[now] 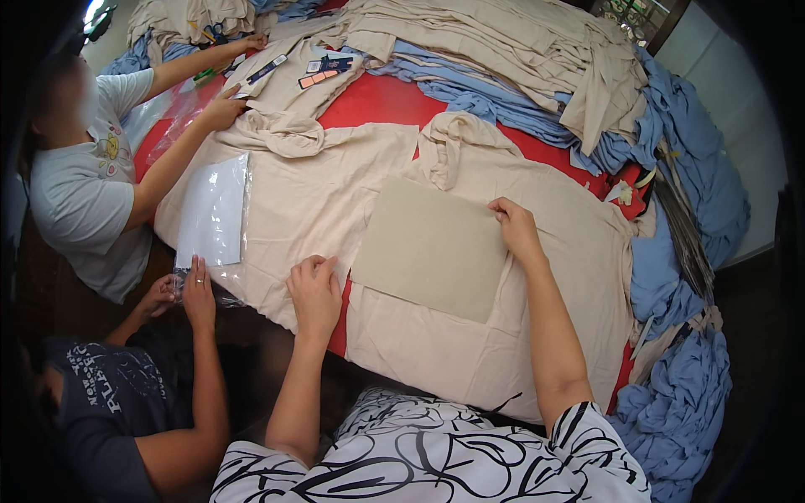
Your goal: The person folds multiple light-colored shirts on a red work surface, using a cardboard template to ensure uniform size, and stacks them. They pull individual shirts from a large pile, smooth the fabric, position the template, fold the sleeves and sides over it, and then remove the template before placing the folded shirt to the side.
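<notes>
A flat beige cardboard sheet (432,249) lies tilted on a spread cream garment (411,356) in front of me. My right hand (518,233) pinches the sheet at its upper right edge between thumb and fingers. Left of the sheet, my left hand (315,295) hovers at or just over the cream cloth, its fingers loosely bent and the thumb apart. Nothing shows in it, though the fingertips are partly turned away. Above the sheet, a bunched cream sleeve (453,151) lies folded inward.
At lower left, a co-worker's hands (198,293) handle a white packet in clear plastic (214,210). Another person (101,168) reaches over cream cloth with dark tags (329,65). Cream and blue garments (503,50) are piled along the red table's (377,101) far side; blue cloth (679,411) hangs at right.
</notes>
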Tool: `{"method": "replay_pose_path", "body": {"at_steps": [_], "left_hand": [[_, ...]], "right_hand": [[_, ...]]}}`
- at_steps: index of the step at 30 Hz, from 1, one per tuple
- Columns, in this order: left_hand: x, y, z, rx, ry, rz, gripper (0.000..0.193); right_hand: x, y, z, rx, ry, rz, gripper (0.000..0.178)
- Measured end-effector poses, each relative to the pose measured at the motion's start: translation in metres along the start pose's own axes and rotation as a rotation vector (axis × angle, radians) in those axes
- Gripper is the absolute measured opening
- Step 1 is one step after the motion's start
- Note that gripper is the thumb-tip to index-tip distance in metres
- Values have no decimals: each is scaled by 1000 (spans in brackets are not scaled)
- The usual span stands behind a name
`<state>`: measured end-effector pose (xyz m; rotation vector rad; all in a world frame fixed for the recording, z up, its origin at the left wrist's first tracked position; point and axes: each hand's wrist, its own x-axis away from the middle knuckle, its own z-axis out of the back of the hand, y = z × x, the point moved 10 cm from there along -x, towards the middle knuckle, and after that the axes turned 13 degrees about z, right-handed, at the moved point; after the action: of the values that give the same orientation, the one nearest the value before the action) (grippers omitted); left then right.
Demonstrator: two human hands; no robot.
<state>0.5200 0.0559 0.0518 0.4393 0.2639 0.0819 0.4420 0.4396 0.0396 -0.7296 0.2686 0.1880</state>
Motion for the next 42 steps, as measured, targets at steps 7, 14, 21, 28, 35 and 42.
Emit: {"method": "replay_pose_path", "body": {"at_steps": [7,14,21,28,35,42], "left_hand": [[27,16,-7,-16,-80,-48,45],[18,40,0,99,-30,-114,55],[-3,121,-70,14,-160,-255,69],[2,117,-73,-70,-156,-235,74],[0,123,-77,-66,-198,-257,75],[1,119,-78,-42,-167,-245,76]], "right_hand": [[-4,0,2,-25,-16,-23,23],[-3,-5,-1,56,-11,15,20],[8,-4,7,146,-8,-44,25],[211,39,110,723,190,-478,57],[343,117,180,755,39,-715,65],[324,118,184,752,27,-740,65]]}}
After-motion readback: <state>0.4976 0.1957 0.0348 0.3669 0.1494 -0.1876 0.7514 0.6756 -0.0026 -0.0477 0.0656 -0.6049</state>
